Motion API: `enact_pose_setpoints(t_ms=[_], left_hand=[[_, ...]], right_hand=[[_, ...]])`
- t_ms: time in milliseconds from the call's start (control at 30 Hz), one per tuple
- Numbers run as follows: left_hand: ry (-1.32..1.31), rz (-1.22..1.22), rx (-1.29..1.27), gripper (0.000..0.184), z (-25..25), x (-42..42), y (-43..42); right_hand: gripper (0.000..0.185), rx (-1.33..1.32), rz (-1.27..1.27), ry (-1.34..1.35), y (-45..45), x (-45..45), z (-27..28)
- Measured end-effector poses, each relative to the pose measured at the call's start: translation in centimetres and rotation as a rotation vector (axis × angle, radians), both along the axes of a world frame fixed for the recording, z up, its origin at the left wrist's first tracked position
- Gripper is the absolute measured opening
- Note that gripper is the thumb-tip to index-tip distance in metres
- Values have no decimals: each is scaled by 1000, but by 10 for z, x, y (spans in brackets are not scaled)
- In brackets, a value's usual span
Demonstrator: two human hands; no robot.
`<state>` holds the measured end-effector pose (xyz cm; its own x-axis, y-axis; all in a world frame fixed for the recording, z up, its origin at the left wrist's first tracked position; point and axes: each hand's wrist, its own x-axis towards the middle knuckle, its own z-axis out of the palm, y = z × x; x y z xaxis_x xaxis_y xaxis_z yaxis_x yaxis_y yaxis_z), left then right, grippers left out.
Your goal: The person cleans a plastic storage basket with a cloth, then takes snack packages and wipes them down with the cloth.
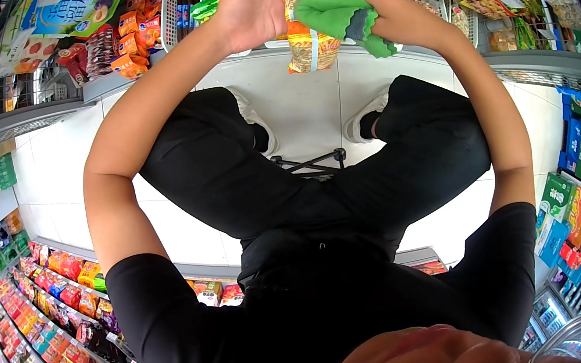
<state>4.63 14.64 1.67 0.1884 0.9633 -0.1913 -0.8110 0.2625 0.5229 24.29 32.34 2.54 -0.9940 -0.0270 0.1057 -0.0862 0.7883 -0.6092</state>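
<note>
At the top of the head view, a yellow-and-orange snack packet (311, 51) with a pale band running down its front is held up over the shelf edge. My left hand (253, 7) is closed on the packet's left side, its fingertips partly hidden behind it. A green cloth (329, 7) with a dark patch at its lower edge lies against the packet's right side. My right hand (397, 14) is closed on this cloth, which covers most of its fingers.
Orange snack packets (131, 44) and a white basket (172, 12) stand on the shelf left of my hands. More bagged goods (484, 2) fill the right side. Below are my knees and a folding stool (308, 160). Stocked shelves (52, 334) line the lower left.
</note>
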Motion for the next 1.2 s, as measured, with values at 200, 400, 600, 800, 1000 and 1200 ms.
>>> enact_pose_setpoints(t_ms=[200, 400, 600, 800, 1000, 1200], left_hand=[[52, 10, -51, 62, 2, -1, -1], [210, 63, -71, 59, 12, 1, 1], [322, 91, -90, 53, 21, 5, -4], [409, 7, -84, 45, 5, -1, -7], [343, -1, -67, 42, 7, 2, -6], [361, -33, -60, 41, 7, 2, -6]], right_hand=[[59, -305, -51, -67, -11, -1, -5], [47, -603, -164, -234, -21, -3, 5], [52, -659, -300, -322, -9, -4, 15], [62, -779, -434, -210, -7, -1, 20], [62, -865, -485, -195, -4, 0, 20], [53, -844, -533, -170, -4, -1, 20]])
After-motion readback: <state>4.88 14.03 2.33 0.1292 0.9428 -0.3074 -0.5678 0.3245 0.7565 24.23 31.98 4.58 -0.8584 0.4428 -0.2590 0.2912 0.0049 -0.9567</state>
